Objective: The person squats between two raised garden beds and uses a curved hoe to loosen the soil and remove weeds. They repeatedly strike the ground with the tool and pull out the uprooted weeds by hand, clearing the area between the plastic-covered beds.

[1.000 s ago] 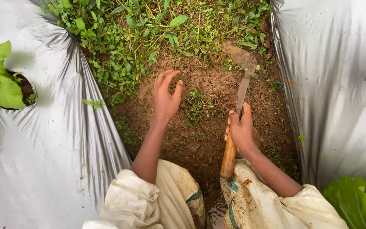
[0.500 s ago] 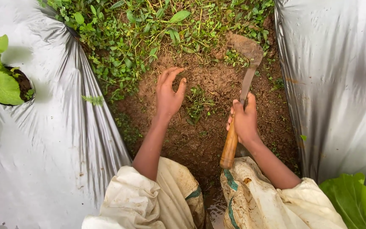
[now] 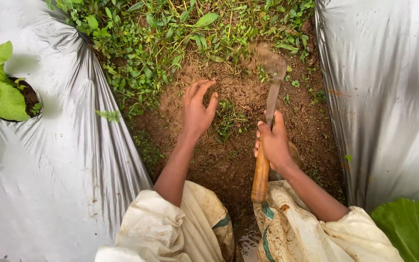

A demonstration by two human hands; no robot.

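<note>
My right hand [image 3: 273, 141] grips the wooden handle of a small hand hoe [image 3: 262, 170]; its muddy metal blade [image 3: 266, 59] is blurred at the edge of the weeds [image 3: 180, 34]. My left hand [image 3: 197, 110] rests flat on the scraped brown soil [image 3: 229, 160], fingers spread, holding nothing. A small clump of weeds [image 3: 228, 119] lies on the soil just right of that hand. Both forearms come out of dirty cream sleeves.
Silver plastic mulch sheets [image 3: 49, 160] [image 3: 389, 106] flank the soil furrow on both sides. A leafy green seedling [image 3: 1, 92] grows through a hole in the left sheet. A large green leaf [image 3: 408, 228] shows at the bottom right. Muddy water sits near my knees.
The hoe blade has swung leftward and now blurs over the weed edge. My right hand shifted slightly left. My left hand has stayed on the soil, nearly still.
</note>
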